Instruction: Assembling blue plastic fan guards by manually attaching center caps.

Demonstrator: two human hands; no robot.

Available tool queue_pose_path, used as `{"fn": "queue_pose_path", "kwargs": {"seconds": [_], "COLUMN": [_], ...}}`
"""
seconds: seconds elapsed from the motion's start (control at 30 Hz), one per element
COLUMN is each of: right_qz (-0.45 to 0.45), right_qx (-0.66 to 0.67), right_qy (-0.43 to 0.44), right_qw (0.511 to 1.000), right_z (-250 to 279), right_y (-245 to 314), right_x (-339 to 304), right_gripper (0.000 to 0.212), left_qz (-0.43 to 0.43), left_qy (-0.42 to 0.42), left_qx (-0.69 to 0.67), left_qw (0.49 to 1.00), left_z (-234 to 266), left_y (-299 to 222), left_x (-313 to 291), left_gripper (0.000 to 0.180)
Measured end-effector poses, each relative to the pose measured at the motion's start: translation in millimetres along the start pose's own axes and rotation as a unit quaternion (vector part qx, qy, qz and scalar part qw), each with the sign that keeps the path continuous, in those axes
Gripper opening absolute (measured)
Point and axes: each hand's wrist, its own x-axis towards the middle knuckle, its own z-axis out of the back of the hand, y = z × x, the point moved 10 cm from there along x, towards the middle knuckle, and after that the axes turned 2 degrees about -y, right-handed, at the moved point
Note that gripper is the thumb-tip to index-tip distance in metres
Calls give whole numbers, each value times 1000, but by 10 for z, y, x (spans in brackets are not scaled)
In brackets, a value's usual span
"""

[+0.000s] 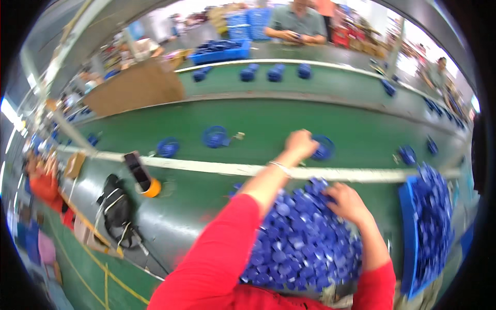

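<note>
My left hand reaches out over the green conveyor belt and closes on a blue round part lying there. My right hand rests on top of a big heap of small blue caps in front of me, fingers spread into the pile; whether it grips any cap I cannot tell. Both arms wear red sleeves.
More blue round parts lie spaced along the belt. A blue tray of caps stands at my right. A phone on an orange holder and a black bag sit at left. A person works across the far belt beside a blue crate.
</note>
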Motion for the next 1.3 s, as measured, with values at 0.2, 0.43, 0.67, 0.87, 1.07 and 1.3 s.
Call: {"fn": "queue_pose_path", "kwargs": {"seconds": [0.2, 0.43, 0.67, 0.87, 1.07, 1.3], "right_qz": [-56, -82, -58, 90, 84, 91], "right_qx": [51, 92, 48, 26, -42, -62], "right_qy": [0, -53, -281, -399, -367, -359], "right_qw": [997, 991, 957, 912, 925, 927], "right_z": [192, 168, 746, 876, 649, 539], "right_y": [100, -101, 249, 1670, 2086, 2116], "right_x": [-129, -176, -531, -745, -753, -772], "right_gripper": [35, 32, 38, 40, 37, 41], "left_qz": [112, 262, 175, 84, 18, 28], "left_qy": [40, 53, 84, -74, -56, -16], "left_qx": [-61, -415, -568, -444, -489, -434], "left_qw": [991, 870, 800, 889, 870, 900], "left_z": [-431, 264, 680, 1055, 1371, 1356], "left_y": [-20, 221, 205, -5, -383, -356], "left_x": [108, -368, -1277, -2156, -2581, -2700], "left_gripper": [16, 12, 19, 49, 43, 49]}}
